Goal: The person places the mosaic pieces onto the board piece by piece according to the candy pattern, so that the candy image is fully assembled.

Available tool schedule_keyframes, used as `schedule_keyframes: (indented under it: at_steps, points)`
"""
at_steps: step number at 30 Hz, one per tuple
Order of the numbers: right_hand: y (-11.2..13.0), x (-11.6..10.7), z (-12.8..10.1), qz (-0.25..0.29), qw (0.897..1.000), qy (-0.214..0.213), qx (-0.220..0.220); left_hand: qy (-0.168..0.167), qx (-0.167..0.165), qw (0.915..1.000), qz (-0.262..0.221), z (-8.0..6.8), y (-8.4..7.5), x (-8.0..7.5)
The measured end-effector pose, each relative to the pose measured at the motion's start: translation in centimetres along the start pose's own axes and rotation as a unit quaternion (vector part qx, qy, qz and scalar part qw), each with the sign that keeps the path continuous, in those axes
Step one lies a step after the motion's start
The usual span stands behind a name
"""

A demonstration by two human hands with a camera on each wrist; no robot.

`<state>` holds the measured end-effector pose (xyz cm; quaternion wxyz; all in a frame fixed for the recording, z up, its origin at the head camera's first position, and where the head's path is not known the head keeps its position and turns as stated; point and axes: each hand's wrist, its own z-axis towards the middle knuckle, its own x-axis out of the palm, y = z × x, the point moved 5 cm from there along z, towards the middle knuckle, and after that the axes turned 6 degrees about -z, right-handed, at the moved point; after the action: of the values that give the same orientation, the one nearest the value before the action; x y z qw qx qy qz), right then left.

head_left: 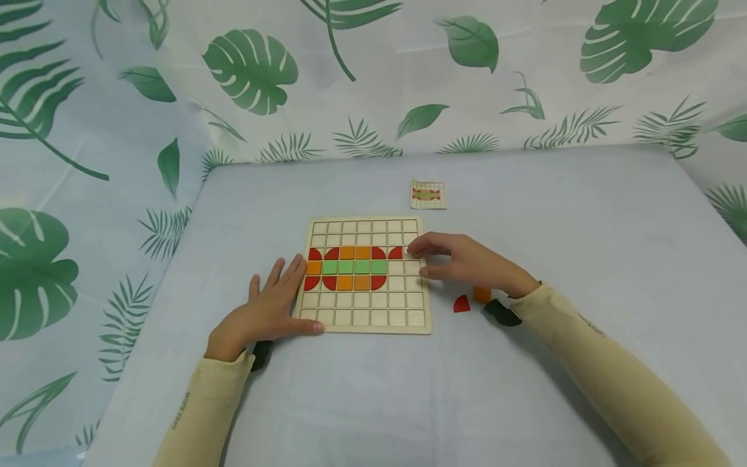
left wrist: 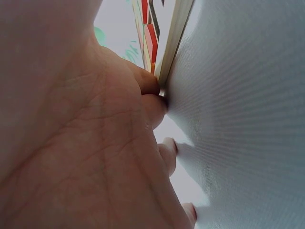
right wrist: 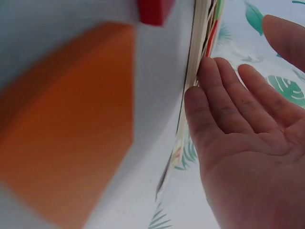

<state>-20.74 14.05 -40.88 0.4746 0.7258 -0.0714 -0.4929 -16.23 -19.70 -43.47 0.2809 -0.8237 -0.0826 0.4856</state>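
We see a wooden grid board [head_left: 366,305] lying flat in the middle of a pale blue table [head_left: 525,389]. On its far half sits a pattern of tiles: red quarter-round pieces at the ends, orange squares above and below, and a row of green squares [head_left: 353,266] through the middle.

The left hand [head_left: 265,311] rests flat on the table at the board's near left corner, fingers spread and straight, their tips touching the board's left edge; it holds nothing. From the left wrist view the fingertips [left wrist: 151,83] press against the board's rim.

The right hand [head_left: 461,259] reaches over the board's right edge, fingers relaxed and mostly straight. Its fingertips are at a red quarter-round tile [head_left: 396,253] in the board's right part, in the same row as the far red pieces; we cannot tell whether they pinch it or only touch it.

Just right of the board, near the right wrist, a loose red tile [head_left: 462,304] and a loose orange tile [head_left: 481,294] lie on the table. A small pattern card [head_left: 428,194] lies beyond the board's far right corner.
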Motion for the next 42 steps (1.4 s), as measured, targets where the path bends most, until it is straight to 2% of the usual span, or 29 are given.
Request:
schedule_keyframes:
  at_steps: [10,17,25,28,35,42]
  points:
    - [-0.4,-0.6,-1.8,-0.016,0.999,-0.03,0.003,0.0,0.001,1.0,0.0,0.0,0.2,0.0]
    - [-0.9,-1.1,-3.2,-0.022,0.999,-0.032,0.015,0.0,-0.001,1.0,0.001,-0.1,0.2,-0.1]
    - [-1.3,-1.6,-4.9,-0.054,0.998,-0.038,0.015,0.001,0.002,1.0,-0.002,-0.2,0.0,-0.1]
    - [-1.3,-1.7,-5.4,-0.075,0.997,-0.034,0.013,0.003,0.001,1.0,-0.006,-0.2,0.0,-0.1]
    - [-1.8,-2.0,-6.5,-0.094,0.995,-0.008,0.045,0.004,0.001,1.0,-0.007,-0.2,0.1,0.0]
    - [-2.4,-2.4,-7.2,-0.132,0.99,0.015,0.05,0.006,0.004,0.9999,-0.012,0.0,0.2,0.1]
